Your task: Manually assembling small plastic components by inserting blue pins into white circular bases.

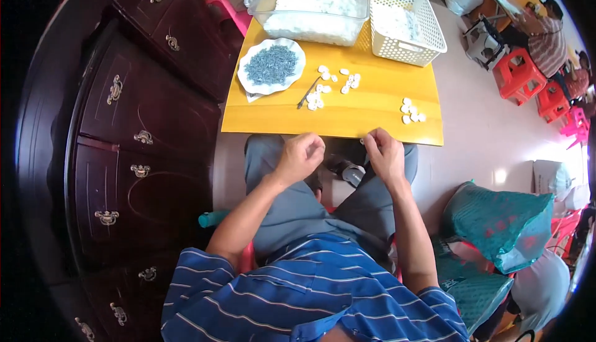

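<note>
Left hand (303, 157) curled, right hand (385, 154) pinched narrow; contents cannot be told. Dark tool (308, 94), on table (264, 116), axis seven-to-one o'clock, lies at twelve from the nearer left hand; white pieces (319, 103) beside it.

Bare forearms (244, 219) angled forward, left hand (298, 159) with fingers (316, 154) curled, right hand (386, 156) loosely bent
</note>
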`<state>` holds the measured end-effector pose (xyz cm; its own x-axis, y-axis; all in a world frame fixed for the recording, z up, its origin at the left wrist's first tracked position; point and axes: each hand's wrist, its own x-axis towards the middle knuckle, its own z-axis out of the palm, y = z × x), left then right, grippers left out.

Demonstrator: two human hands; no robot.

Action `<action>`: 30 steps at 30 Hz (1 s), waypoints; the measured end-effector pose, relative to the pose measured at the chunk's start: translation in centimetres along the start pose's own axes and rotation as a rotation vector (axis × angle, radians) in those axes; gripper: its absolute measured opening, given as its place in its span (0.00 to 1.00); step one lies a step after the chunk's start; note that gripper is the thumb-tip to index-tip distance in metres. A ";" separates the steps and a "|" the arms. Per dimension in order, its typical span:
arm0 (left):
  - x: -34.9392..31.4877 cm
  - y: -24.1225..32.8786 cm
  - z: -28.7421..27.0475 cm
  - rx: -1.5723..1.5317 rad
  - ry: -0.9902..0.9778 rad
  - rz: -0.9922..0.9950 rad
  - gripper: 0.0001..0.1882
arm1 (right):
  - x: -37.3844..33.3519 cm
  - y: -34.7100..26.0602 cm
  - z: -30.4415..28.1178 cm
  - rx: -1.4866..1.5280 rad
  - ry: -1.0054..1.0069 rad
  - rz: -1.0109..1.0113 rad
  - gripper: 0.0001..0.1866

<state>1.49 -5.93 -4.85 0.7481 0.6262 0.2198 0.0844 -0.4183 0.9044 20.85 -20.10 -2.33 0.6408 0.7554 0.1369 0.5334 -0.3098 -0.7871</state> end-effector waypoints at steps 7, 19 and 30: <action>-0.9 1.4 0.7 0.020 0.016 0.024 0.02 | 4.3 -0.2 1.8 -0.382 -0.037 -0.013 0.13; -0.6 2.2 0.1 0.242 0.133 0.220 0.03 | -1.1 0.2 4.0 0.277 -0.383 0.043 0.12; -1.6 2.0 -0.3 0.263 -0.032 0.235 0.04 | -3.8 -2.3 4.5 0.879 -0.560 0.500 0.12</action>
<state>0.25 -7.55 -3.26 0.7872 0.4731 0.3956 0.0705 -0.7063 0.7044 14.64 -19.64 -3.75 0.2202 0.8801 -0.4206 -0.4197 -0.3037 -0.8554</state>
